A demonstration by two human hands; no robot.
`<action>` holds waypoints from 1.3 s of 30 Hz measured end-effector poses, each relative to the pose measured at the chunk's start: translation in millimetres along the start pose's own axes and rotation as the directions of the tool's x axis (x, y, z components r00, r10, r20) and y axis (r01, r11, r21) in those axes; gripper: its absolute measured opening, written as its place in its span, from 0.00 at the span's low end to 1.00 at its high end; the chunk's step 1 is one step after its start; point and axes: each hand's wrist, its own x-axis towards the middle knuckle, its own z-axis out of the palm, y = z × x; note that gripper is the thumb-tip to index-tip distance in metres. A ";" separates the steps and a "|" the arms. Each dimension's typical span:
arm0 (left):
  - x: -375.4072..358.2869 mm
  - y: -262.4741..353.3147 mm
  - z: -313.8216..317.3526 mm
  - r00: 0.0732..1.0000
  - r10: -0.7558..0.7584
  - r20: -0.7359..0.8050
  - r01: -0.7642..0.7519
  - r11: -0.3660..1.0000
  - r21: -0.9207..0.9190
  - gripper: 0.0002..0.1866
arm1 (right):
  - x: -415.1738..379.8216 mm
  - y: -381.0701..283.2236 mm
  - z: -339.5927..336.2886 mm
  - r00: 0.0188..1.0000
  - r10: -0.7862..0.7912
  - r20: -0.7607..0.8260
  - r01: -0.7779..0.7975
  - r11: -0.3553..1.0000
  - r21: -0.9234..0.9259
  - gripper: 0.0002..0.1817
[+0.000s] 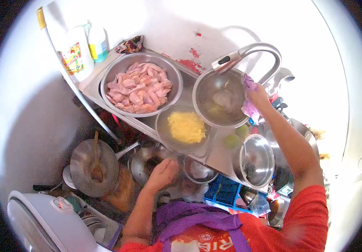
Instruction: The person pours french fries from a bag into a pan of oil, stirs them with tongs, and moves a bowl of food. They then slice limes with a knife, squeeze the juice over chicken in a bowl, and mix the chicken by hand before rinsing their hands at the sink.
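Note:
My right hand (pixel 257 95) is closed on a purple-and-white cloth (pixel 250 110), pressed against the right rim of a round metal bowl (pixel 197 103) under the tap. Some liquid and pale bits lie at the bottom of this bowl. My left hand (pixel 164 171) hangs low in front of the counter, its fingers curled in; I see nothing in them. It is above the edge of a wok (pixel 132 166). A metal bowl (pixel 160 133) with fine yellow shreds (pixel 186 127) sits beside the bowl at the tap.
A large steel basin (pixel 176 75) of raw chicken pieces (pixel 139 88) stands at the back left. The curved tap (pixel 275 54) arches over the sink. Green round fruits (pixel 232 141) and a steel bowl (pixel 256 181) are at right. Lower left are a pan (pixel 78 161) and a rice cooker (pixel 50 222).

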 end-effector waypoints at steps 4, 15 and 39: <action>-16.1 27.1 -2.3 0.998 0.029 -0.053 -0.019 0.983 0.180 0.13 | -11.7 -9.6 -2.0 0.996 0.088 0.032 -0.091 0.988 0.126 0.21; -31.4 97.9 17.4 0.971 0.192 -0.140 -0.091 0.844 0.529 0.13 | -7.0 47.1 41.3 0.961 0.110 0.253 -0.179 0.946 0.270 0.18; -29.7 185.7 87.9 0.935 0.342 0.098 0.033 -0.357 0.934 0.05 | -93.2 -25.6 31.6 0.806 0.045 0.591 -0.534 0.486 0.691 0.12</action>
